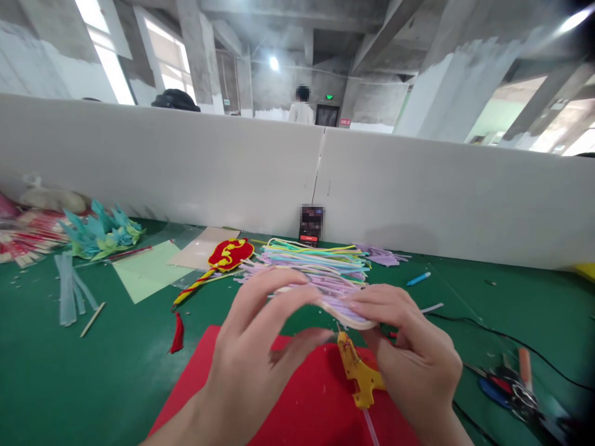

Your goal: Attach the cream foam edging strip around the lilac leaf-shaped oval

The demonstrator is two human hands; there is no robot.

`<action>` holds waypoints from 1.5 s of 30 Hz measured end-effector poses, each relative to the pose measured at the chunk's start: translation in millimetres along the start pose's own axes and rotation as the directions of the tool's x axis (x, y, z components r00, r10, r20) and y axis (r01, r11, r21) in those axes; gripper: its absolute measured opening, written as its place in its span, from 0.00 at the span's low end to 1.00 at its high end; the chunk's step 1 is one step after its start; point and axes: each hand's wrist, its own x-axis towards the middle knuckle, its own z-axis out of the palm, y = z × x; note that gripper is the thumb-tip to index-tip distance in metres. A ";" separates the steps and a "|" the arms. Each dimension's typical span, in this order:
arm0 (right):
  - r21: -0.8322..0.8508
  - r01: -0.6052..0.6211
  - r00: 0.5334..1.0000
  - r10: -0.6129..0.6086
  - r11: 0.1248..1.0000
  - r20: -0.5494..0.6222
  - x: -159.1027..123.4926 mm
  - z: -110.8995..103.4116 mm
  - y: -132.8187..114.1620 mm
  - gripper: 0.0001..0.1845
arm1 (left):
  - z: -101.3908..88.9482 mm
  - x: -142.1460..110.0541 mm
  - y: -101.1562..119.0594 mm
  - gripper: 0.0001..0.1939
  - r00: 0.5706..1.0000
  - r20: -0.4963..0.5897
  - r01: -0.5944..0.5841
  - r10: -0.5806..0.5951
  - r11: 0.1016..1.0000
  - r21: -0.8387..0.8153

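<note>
A flat lilac pipe-cleaner piece [341,305] with a pale curved rim is raised over the red mat [297,396]. My right hand [409,347] pinches its right end, fingers on top and thumb beneath. At the other end, my left hand [260,341] has the pale rim between its bent fingers, while its thumb stands apart below. A yellow hot glue gun [360,375] lies on the mat under the piece, beside my right hand, a clear glue stick poking out of its rear. Behind the hands spreads a pile of pastel pipe cleaners [320,263].
Left of the pile are a red-and-yellow fan-shaped ornament [231,254], a red tassel [177,334], green paper [144,272] and teal flowers [105,229]. At right lie a blue pen [419,279], a black cable [502,341] and pliers [515,393]. A phone [311,224] leans against the white partition [223,167].
</note>
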 end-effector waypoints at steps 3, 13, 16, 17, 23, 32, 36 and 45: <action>-0.129 0.097 0.989 -0.110 0.987 -0.100 -4.3 -0.2 2.2 0.17 | -0.5 2.0 1.8 0.05 0.952 0.081 0.304 -0.295 0.944 -0.128; -0.241 0.244 0.966 -0.258 0.939 -0.031 -8.6 -4.2 -1.5 0.11 | 14.3 1.7 -6.8 0.18 0.587 0.755 0.801 -0.291 0.072 -0.595; -0.248 0.255 0.964 -0.265 0.935 -0.008 -8.3 -5.8 -2.3 0.09 | 16.3 0.8 -8.1 0.16 0.562 0.775 0.814 -0.289 0.026 -0.580; -0.252 0.260 0.963 -0.269 0.932 0.001 -8.4 -6.2 -2.5 0.08 | 16.7 0.8 -8.4 0.15 0.557 0.778 0.819 -0.291 0.037 -0.573; -0.268 0.279 0.960 -0.277 0.922 0.047 -9.5 -7.6 -2.5 0.08 | 18.7 1.1 -10.4 0.09 0.552 0.780 0.834 -0.295 0.165 -0.527; -0.288 0.294 0.956 -0.284 0.911 0.077 -10.2 -10.6 0.2 0.11 | 15.1 5.4 -8.0 0.05 0.559 0.777 0.829 -0.290 0.180 -0.530; -0.284 0.283 0.959 -0.274 0.916 0.070 -9.9 -11.0 -0.7 0.11 | 15.0 4.3 -8.1 0.04 0.561 0.778 0.828 -0.285 0.170 -0.535; -0.202 0.272 0.962 -0.271 0.941 0.035 -6.0 -5.0 -0.9 0.11 | 14.4 4.1 -4.7 0.12 0.562 0.755 0.817 -0.338 0.079 -0.572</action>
